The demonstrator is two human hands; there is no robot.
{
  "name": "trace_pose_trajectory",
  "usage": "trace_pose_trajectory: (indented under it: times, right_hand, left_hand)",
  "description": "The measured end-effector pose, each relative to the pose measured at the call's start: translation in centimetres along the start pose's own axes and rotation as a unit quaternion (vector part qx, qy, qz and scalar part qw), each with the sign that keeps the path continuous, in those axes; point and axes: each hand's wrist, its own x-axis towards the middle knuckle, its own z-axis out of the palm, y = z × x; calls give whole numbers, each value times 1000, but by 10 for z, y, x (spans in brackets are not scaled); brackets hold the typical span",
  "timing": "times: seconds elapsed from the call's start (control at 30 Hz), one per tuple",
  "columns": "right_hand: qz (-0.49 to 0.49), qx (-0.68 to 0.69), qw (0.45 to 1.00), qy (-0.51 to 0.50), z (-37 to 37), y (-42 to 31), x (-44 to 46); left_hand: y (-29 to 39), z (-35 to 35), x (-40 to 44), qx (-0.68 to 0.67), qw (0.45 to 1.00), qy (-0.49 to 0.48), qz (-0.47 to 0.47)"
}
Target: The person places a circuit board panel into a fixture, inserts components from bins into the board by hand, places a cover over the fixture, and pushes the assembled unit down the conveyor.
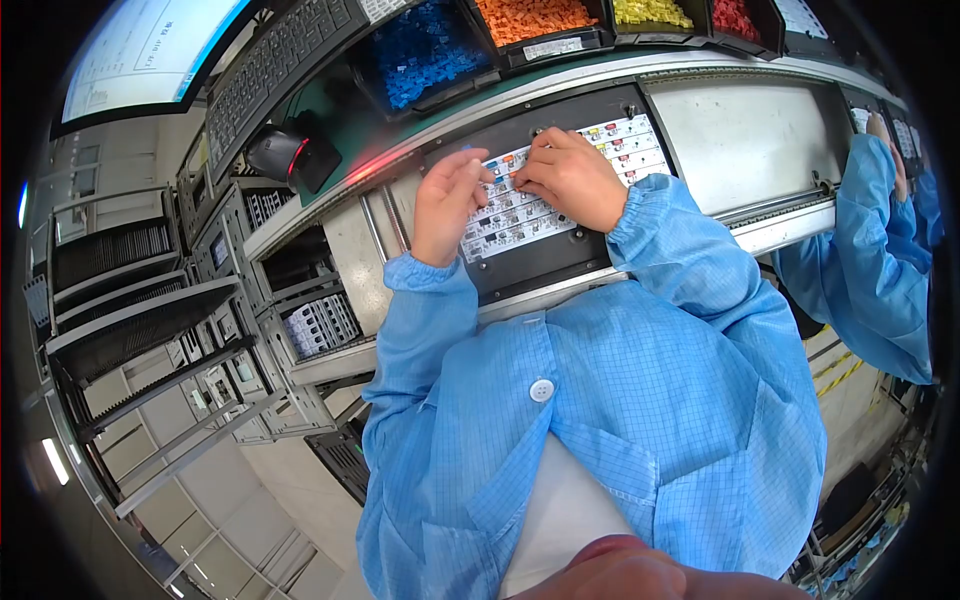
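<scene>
A white circuit board panel [510,236] with rows of small dark parts and some coloured pieces lies in a black carrier tray [597,252] in front of me. Over the panel's upper left edge is my left hand [448,205], thumb and fingers drawn together; anything between them is too small to make out. My right hand [577,180] reaches down onto the panel's middle, its fingertips pinched close to small blue and orange pieces. What those fingertips hold, if anything, is hidden. Red and yellow pieces show on the panel right of that hand.
Behind the rail stand bins of blue [420,60], orange [535,18], yellow [652,12] and red pieces [733,18]. A mouse [292,155], keyboard [283,70] and monitor [150,55] are at left. At right, a co-worker's sleeve [862,215] reaches over the line.
</scene>
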Motion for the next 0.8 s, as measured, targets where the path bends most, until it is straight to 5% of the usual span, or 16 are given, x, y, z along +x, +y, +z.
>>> trace_pose_trajectory:
  times: [0.8]
  right_hand:
    - [-48, -34, 997, -57, -13, 7, -2]
  left_hand:
    - [-13, 2, 3, 59, 997, -4, 50]
